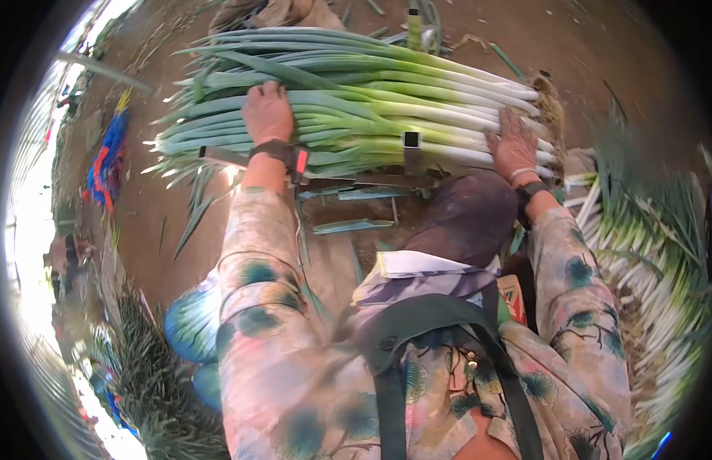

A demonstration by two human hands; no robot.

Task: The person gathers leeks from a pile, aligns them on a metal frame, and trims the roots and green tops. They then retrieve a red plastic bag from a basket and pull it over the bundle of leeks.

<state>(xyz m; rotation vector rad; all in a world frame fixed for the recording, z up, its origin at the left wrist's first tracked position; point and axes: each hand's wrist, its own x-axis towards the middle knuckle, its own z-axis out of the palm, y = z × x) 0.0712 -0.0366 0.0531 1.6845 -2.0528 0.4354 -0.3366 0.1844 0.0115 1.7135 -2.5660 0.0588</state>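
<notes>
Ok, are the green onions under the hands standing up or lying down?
Lying down. The green onions lie stacked side by side, with the left hand and right hand flat on top.

— What colours run through the leek bundle (371,107)?
— White shanks, paling to yellow-green, then deep green leaves, over brown earth (160,207)
— And the clothing?
— Pale pink sleeves (256,307) patterned with teal blossoms and dark twigs; dark shoulder straps (417,314); a black wristband (279,151) with a red patch

- 1 view, head-worn, tilted steeply down and forward over the wearer's chest (425,345).
- wide fisheye, close in: green onion bundle (356,107) near, dirt ground (180,207) beyond.
</notes>
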